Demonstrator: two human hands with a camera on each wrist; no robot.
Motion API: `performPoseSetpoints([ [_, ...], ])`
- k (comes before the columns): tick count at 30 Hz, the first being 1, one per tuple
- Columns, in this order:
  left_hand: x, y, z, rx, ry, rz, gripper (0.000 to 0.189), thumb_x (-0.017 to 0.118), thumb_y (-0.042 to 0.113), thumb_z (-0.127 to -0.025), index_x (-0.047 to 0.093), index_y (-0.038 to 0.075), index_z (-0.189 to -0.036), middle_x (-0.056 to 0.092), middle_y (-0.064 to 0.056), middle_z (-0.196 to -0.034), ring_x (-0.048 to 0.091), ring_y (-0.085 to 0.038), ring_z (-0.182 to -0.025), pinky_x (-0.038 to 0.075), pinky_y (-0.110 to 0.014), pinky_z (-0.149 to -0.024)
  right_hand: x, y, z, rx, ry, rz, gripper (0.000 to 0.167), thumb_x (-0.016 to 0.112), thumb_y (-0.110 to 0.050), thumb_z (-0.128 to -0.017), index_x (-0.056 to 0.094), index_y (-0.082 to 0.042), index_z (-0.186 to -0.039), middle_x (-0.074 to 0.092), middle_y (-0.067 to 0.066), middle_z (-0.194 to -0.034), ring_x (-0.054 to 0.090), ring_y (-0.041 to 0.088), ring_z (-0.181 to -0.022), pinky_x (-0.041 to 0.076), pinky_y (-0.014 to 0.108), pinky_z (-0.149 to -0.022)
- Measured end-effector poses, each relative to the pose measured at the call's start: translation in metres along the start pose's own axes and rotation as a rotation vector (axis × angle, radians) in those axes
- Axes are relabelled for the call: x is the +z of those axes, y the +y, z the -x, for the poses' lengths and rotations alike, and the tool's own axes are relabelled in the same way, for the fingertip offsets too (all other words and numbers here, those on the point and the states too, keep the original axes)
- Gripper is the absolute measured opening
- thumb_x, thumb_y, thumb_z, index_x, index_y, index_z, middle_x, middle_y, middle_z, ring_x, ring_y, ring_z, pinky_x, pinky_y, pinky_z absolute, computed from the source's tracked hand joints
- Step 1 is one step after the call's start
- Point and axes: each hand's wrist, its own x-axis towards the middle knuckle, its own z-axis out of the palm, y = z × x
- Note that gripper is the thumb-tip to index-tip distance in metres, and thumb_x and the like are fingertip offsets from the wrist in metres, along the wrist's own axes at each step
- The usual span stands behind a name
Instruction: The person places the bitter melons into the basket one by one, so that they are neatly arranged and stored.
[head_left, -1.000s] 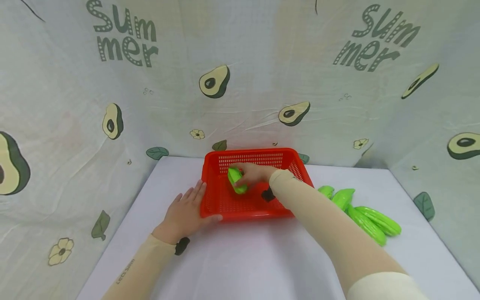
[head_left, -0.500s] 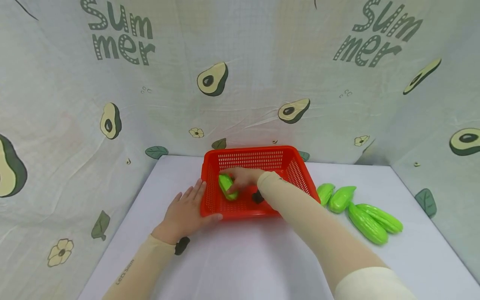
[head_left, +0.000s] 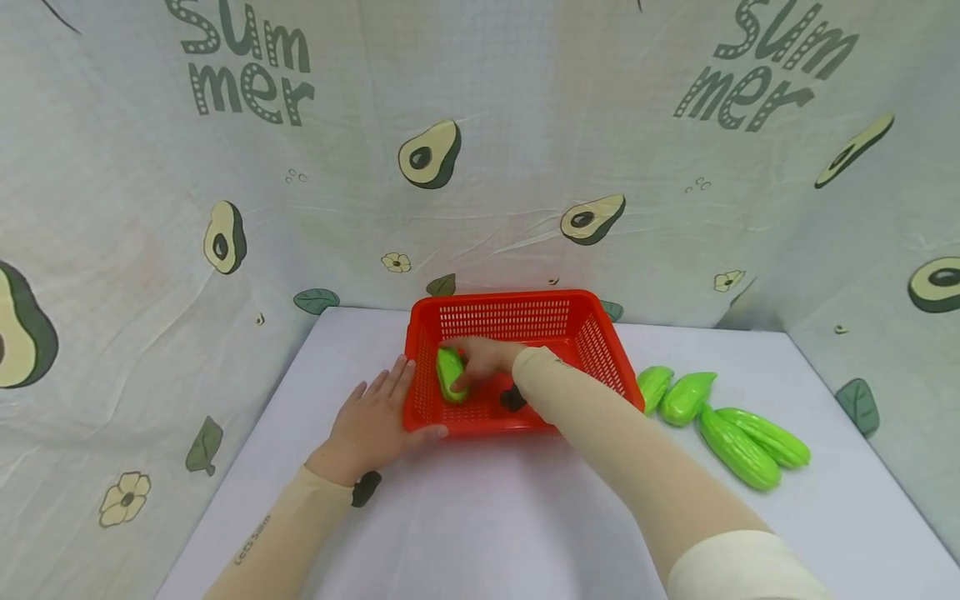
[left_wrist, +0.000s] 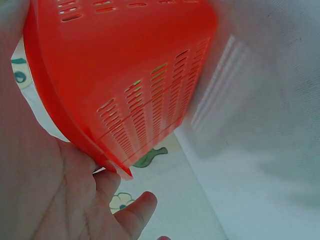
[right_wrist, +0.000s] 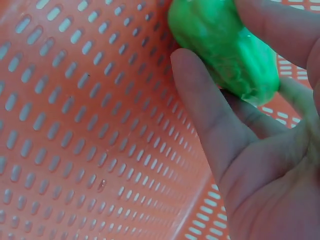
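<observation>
In the head view my right hand (head_left: 483, 360) reaches down inside the red plastic basket (head_left: 525, 430) and grips a shiny light-green gourd (head_left: 449, 375) near its left wall. The right wrist view shows this gourd (right_wrist: 225, 50) between thumb and fingers, its surface lumpy, close beside the slotted wall. My left hand (head_left: 371, 422) lies along the basket's front left corner, fingers extended and thumb spread along the front. Seen from the left wrist, the palm (left_wrist: 45, 195) rests against the rim, with the fingers reaching past it.
Several more green gourds lie on the white table to the basket's right: two short ones (head_left: 686, 398) with pointed tips and two longer ridged ones (head_left: 738, 447). A printed cloth (head_left: 510, 150) hangs directly behind the basket and along both sides.
My right hand has carried the gourd leftward and lower inside the basket, to its left wall, then nearly stopped. The left hand has kept its place at the corner.
</observation>
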Motion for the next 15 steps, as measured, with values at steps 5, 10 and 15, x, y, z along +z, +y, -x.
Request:
performPoseSetpoints([
  [5, -0.0009, 0.0008, 0.0003, 0.000, -0.002, 0.005, 0.113, 0.051, 0.080, -0.082, 0.021, 0.003, -0.158, 0.019, -0.016, -0.163, 0.031, -0.044, -0.142, 0.025, -0.062, -0.112, 0.0032, 0.0002, -0.0044, -0.004, 0.016, 0.018, 0.085, 0.081, -0.023, -0.086, 0.034, -0.019, -0.156, 0.052, 0.003, -0.126, 0.050, 0.021, -0.112, 0.049, 0.036, -0.096],
  [10, 0.0000, 0.0007, 0.0000, 0.006, 0.004, -0.006, 0.113, 0.050, 0.081, -0.082, 0.021, 0.003, -0.158, 0.020, -0.016, -0.163, 0.033, -0.044, -0.141, 0.026, -0.062, -0.112, 0.0056, -0.0030, -0.0070, -0.009, 0.026, 0.039, 0.083, 0.081, -0.023, -0.086, 0.035, -0.016, -0.155, 0.053, 0.003, -0.122, 0.051, 0.021, -0.109, 0.050, 0.034, -0.093],
  [15, 0.0003, 0.0002, 0.0001, 0.004, 0.007, -0.006, 0.113, 0.051, 0.081, -0.082, 0.021, 0.003, -0.158, 0.021, -0.016, -0.163, 0.033, -0.044, -0.141, 0.026, -0.062, -0.112, 0.0075, -0.0040, -0.0086, -0.009, 0.020, 0.019, 0.084, 0.081, -0.024, -0.086, 0.034, -0.015, -0.156, 0.053, 0.002, -0.122, 0.050, 0.021, -0.112, 0.050, 0.033, -0.092],
])
